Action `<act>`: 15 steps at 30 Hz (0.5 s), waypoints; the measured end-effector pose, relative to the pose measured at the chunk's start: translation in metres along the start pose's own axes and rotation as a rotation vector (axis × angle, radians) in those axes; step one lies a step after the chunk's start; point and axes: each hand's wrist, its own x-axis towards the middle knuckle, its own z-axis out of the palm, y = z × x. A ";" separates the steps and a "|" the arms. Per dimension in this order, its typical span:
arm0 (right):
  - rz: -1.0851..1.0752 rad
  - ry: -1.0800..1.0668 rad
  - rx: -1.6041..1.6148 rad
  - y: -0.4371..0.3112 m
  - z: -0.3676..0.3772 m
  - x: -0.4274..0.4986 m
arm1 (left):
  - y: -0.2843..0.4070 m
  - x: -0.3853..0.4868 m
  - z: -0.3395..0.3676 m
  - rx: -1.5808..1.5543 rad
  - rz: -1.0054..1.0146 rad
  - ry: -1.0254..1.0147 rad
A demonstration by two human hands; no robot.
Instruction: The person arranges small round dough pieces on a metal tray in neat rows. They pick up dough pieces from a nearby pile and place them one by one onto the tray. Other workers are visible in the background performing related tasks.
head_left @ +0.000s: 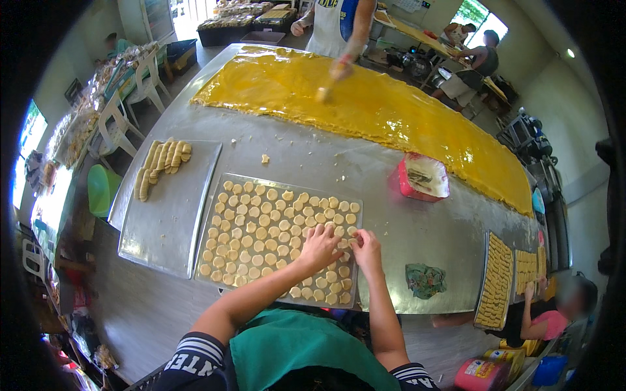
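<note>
In front of me a metal baking tray point(313, 189) carries many thin, pale dough discs point(262, 221) in loose rows, some with scalloped or irregular edges. Over the right part of this tray is my left hand point(319, 248), palm down, its fingers apart above the discs. Close beside it, at the tray's right edge, my right hand point(368, 251) pinches a disc between thumb and fingertips. The fingers partly hide the discs beneath them. To the left, a second tray point(161, 225) bears overlapping rows of cut dough pieces point(164, 159).
A glossy yellow sheet of dough point(293, 80) spans the table's far side, where a co-worker point(332, 29) holds a brush point(323, 94) over it. Right of my tray are a red tub point(405, 181) and a crumpled green cloth point(425, 281). Another person point(543, 322) sits by filled trays point(495, 278).
</note>
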 end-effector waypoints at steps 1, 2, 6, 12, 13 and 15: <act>-0.021 0.017 -0.002 -0.001 0.001 0.000 | 0.000 0.000 0.001 -0.013 0.007 0.023; -0.042 0.033 -0.004 -0.002 0.002 0.000 | 0.000 -0.001 0.003 -0.025 0.015 0.045; 0.021 0.072 0.096 -0.006 -0.003 -0.008 | -0.002 -0.001 0.007 -0.008 0.061 0.035; 0.085 -0.136 -0.025 -0.012 -0.007 -0.038 | -0.008 -0.006 -0.001 -0.117 0.001 0.131; 0.076 -0.115 -0.016 -0.012 -0.006 -0.040 | -0.011 -0.008 -0.005 -0.129 -0.014 0.139; 0.086 -0.103 0.006 -0.011 -0.005 -0.042 | -0.019 -0.015 -0.016 -0.143 -0.038 0.160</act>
